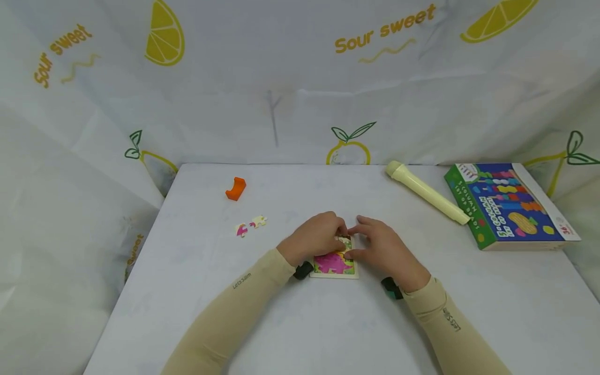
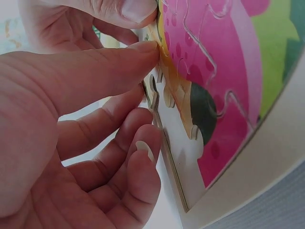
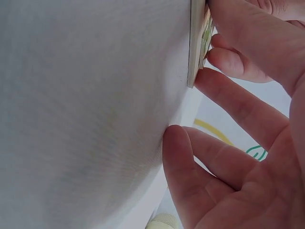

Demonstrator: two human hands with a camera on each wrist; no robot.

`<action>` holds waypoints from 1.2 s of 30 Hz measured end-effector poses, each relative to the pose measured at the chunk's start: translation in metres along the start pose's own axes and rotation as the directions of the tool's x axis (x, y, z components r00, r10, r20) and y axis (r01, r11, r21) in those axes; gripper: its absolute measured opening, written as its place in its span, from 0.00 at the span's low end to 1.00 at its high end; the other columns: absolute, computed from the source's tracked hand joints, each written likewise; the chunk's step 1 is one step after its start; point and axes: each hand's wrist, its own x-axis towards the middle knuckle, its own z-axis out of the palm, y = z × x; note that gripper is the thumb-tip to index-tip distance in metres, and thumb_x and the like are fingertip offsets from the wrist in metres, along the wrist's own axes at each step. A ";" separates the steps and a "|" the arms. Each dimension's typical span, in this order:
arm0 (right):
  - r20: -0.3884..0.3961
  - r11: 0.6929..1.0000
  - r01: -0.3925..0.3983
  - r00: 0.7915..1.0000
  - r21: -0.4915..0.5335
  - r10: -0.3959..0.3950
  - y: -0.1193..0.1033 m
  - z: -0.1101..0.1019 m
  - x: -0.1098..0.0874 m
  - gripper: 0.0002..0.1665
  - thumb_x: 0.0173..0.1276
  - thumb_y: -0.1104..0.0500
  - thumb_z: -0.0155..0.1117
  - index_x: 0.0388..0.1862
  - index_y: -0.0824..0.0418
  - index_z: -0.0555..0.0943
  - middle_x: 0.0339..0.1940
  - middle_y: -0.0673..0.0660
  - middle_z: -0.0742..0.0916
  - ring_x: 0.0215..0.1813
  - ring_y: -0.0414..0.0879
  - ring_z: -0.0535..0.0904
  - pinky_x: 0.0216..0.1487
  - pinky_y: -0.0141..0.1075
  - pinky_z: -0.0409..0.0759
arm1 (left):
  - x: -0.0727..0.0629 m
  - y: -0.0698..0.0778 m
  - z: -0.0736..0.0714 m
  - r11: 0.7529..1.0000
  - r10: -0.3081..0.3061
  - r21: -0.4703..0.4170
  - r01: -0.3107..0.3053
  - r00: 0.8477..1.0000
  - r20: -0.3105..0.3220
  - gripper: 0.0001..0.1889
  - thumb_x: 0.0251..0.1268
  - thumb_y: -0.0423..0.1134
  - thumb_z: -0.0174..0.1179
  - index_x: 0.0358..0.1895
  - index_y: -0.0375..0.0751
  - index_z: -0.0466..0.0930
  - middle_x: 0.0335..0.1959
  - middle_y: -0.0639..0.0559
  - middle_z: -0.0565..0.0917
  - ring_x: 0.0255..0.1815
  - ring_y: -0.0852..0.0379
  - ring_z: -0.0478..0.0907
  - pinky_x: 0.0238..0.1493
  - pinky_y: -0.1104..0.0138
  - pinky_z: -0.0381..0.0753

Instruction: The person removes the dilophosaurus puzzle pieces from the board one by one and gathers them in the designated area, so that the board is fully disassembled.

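The puzzle (image 1: 334,276) lies on the tabletop (image 1: 187,291) between both hands, a pink dinosaur (image 1: 333,263) on its face. In the left wrist view a bare white stretch runs along one edge, with piece outlines beside it

The left hand (image 1: 313,238) reaches over the puzzle, its thumb tip touching the face by that bare stretch and its other fingers bent near the edge; I cannot tell whether its grip pinches a piece or only presses. The right hand (image 1: 386,252) is at the opposite side, its grip loose and partly spread: the thumb rests on the puzzle, the index finger touches a corner, and the remaining fingers are gently bent, clear of the puzzle

Two loose pieces (image 1: 258,222) lie near each other, well apart from the puzzle, beyond the left forearm. Farther back is an orange block (image 1: 237,188). On the right, a pale yellow microphone (image 1: 426,192) lies slantwise, its narrow end against a bead box (image 1: 515,205). Behind hangs a white cloth (image 1: 225,104) printed with lemons
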 end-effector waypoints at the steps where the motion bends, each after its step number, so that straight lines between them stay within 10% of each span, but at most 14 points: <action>1: 0.001 1.000 -0.004 1.000 -0.003 0.004 0.000 0.000 0.000 0.32 0.58 0.50 0.89 0.59 0.57 0.90 0.78 0.71 0.78 0.79 0.71 0.73 0.77 0.66 0.72 | 0.000 0.000 0.000 1.000 0.001 0.000 -0.001 1.000 0.002 0.14 0.70 0.43 0.73 0.55 0.45 0.90 0.48 0.57 0.87 0.45 0.61 0.78 0.52 0.69 0.81; 28: 0.015 1.000 -0.015 1.000 -0.007 0.015 -0.003 0.000 0.001 0.31 0.59 0.50 0.88 0.59 0.58 0.89 0.79 0.71 0.77 0.80 0.71 0.71 0.77 0.66 0.71 | -0.005 -0.008 -0.007 0.970 -0.010 -0.243 0.007 1.000 -0.013 0.07 0.81 0.42 0.62 0.47 0.46 0.89 0.38 0.58 0.86 0.29 0.62 0.79 0.34 0.72 0.80; 36: 0.011 1.000 -0.021 1.000 -0.011 0.022 -0.002 0.002 0.002 0.31 0.58 0.50 0.88 0.59 0.58 0.90 0.79 0.71 0.77 0.80 0.71 0.72 0.78 0.66 0.71 | -0.005 -0.017 -0.014 0.972 -0.011 -0.235 0.006 1.000 -0.018 0.06 0.82 0.44 0.61 0.47 0.51 0.87 0.42 0.59 0.86 0.41 0.61 0.79 0.46 0.69 0.79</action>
